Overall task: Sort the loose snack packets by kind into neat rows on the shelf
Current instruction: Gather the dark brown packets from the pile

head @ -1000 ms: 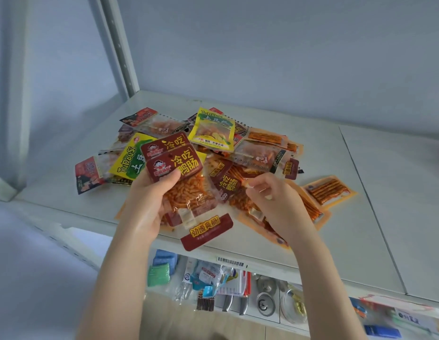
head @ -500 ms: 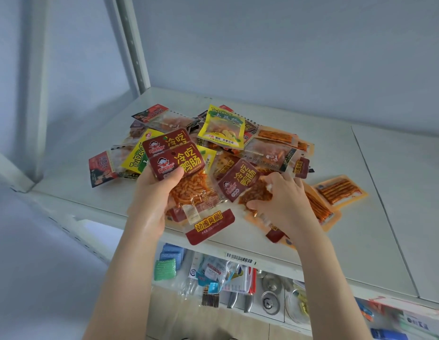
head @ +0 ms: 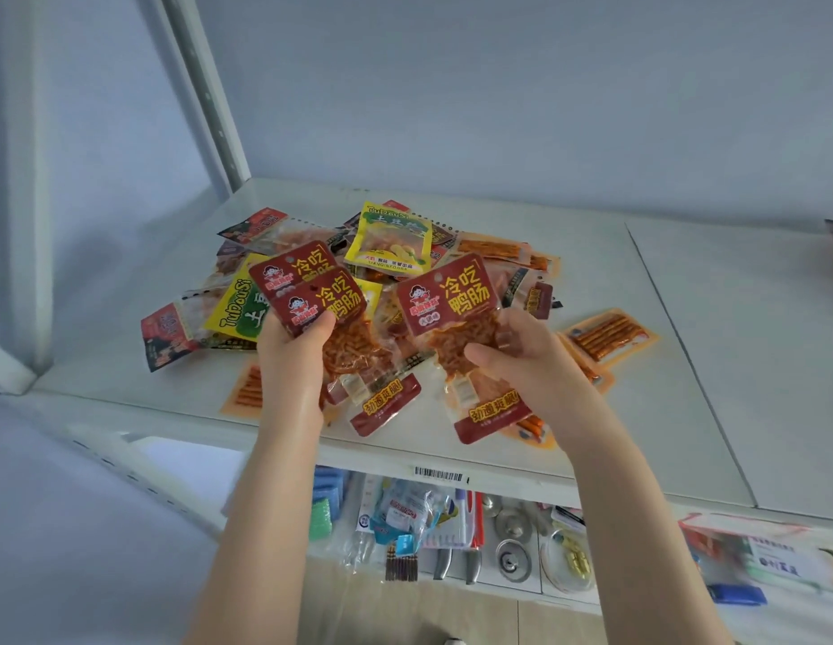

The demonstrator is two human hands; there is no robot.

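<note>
White shelf [head: 591,318]: I look down on a pale board with a heap [head: 493,263] of loose snack packets on its left half, all overlapping and mixed by kind.
Left hand [head: 293,356]: it grips two dark red packets [head: 321,300] with yellow lettering, one lapped over the other. The thumb lies across their front and the fingers are curled behind. The pair is held tilted, over the front of the heap.
Right hand [head: 526,360]: it pinches a third dark red packet [head: 451,300] of the same kind by its clear middle, with the thumb in front and the fingers behind. This packet stands just beside the left hand's pair, with a narrow gap between them.
Yellow packet [head: 391,239]: it lies on top of the heap at the back, face up.
Yellow-and-green packet [head: 240,304]: it lies at the heap's left side, partly hidden behind the left hand's pair.
Orange stick packet [head: 610,335]: it lies flat at the heap's right edge, just beyond the right hand.
Barcode label [head: 437,473]: it is stuck on the shelf's front edge, between my two forearms.
Lower shelf [head: 512,551]: it holds small packaged goods, too blurred for me to name.
Upright post [head: 205,95]: this white metal post rises at the shelf's back left corner.
</note>
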